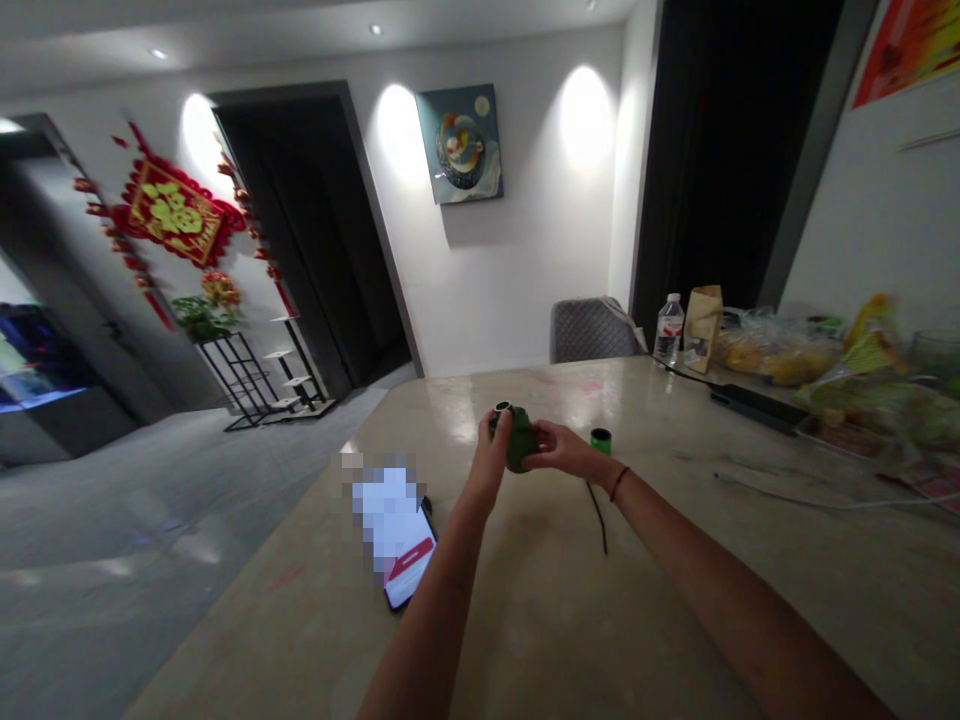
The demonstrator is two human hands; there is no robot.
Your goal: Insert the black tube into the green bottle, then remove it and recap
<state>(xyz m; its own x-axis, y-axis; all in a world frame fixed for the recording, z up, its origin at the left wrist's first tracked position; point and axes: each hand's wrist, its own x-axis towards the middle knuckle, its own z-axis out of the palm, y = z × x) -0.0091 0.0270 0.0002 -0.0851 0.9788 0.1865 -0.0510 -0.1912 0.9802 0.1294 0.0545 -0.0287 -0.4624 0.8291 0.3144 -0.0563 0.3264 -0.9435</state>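
Over the middle of the table, both hands are closed around a rounded dark green container (519,448). A small pale ring with a dark opening shows at its upper left, by my left thumb. My left hand (493,450) grips the left side, and my right hand (556,447) holds the right side with bent fingers. Just behind my right wrist stands a short green cylinder (601,440) with a dark opening, perhaps a cap. A thin black strip (598,515) lies below that wrist. Left of my left forearm is a phone (409,570) with its screen lit and partly blurred out.
The stone-topped table (540,620) carries a water bottle (669,328), a paper bag (703,325), plastic bags of food (780,350), a black power adapter (757,408) and a white cable (795,502) on the right. A grey chair (596,330) stands behind.
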